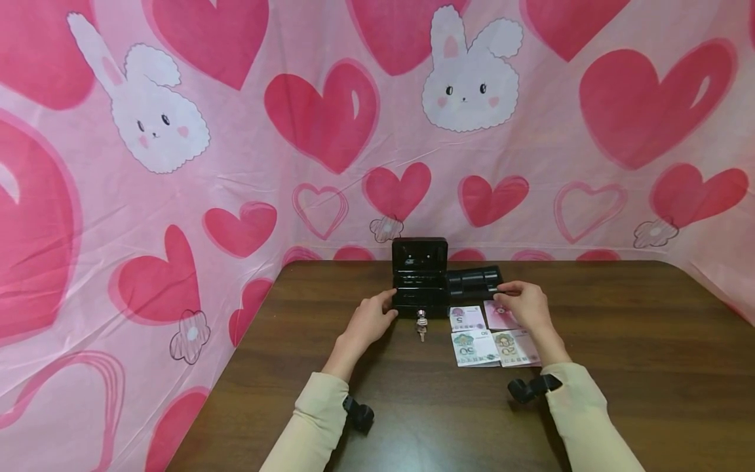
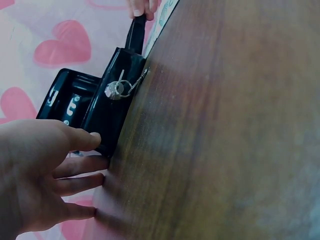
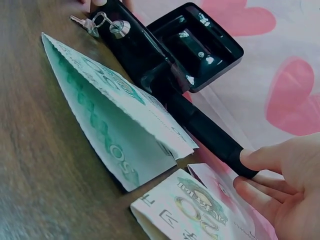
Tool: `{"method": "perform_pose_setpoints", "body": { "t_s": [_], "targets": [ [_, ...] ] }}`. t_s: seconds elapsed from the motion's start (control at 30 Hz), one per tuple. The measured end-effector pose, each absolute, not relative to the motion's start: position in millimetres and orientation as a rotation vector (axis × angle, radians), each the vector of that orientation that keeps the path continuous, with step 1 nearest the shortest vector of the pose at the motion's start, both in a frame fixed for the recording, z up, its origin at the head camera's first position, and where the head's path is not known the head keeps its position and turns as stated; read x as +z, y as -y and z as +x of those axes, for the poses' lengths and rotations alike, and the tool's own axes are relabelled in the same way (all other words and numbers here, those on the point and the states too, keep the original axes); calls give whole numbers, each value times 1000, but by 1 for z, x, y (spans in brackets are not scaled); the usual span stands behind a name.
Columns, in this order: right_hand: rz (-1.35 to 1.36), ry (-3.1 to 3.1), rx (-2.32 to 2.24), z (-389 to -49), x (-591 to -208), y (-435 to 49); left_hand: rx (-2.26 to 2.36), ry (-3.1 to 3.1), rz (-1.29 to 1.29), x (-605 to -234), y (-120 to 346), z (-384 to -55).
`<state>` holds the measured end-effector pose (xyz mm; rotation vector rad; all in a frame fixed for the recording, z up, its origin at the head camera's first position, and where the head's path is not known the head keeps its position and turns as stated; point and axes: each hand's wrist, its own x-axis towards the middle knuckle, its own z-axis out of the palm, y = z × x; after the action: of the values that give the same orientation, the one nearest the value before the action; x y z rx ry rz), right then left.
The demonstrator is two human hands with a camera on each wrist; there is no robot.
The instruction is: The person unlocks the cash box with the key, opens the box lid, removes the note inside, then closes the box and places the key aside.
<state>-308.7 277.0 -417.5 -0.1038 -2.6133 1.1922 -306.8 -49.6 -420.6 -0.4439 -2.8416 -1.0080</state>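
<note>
An open black metal cash box [image 1: 421,310] stands toward the back of the table, lid [image 1: 420,254] raised, keys [image 1: 421,326] hanging from its front lock. My left hand [image 1: 368,319] touches the box's left side, the thumb [image 2: 90,140] at its front corner and the other fingers extended to the tabletop. On the box's right lies a black compartment tray [image 1: 474,282]. Thumb and fingers of my right hand [image 1: 527,307] pinch the tray's right end, seen closely in the right wrist view [image 3: 272,175].
In front of the tray lie folded banknotes: a purple 5 note [image 1: 466,318], a pink-red note [image 1: 500,317] partly under my right hand, a green 50 note [image 1: 474,347] and a brown 20 note [image 1: 516,347]. A heart-patterned pink cloth [image 1: 330,216] hangs behind the wooden table [image 1: 430,419].
</note>
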Motion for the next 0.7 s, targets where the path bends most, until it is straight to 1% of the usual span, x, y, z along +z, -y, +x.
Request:
{"method": "perform_pose_setpoints", "body": {
  "t_s": [0.5,0.7],
  "targets": [
    [-151,2589,1288,-302,-407,-281,-1012,2835,-453,-420,50,-306],
    [-106,2581,1240,-297,-399,-287,-1018,2840,-444,-420,50,-307]
  ]
}}
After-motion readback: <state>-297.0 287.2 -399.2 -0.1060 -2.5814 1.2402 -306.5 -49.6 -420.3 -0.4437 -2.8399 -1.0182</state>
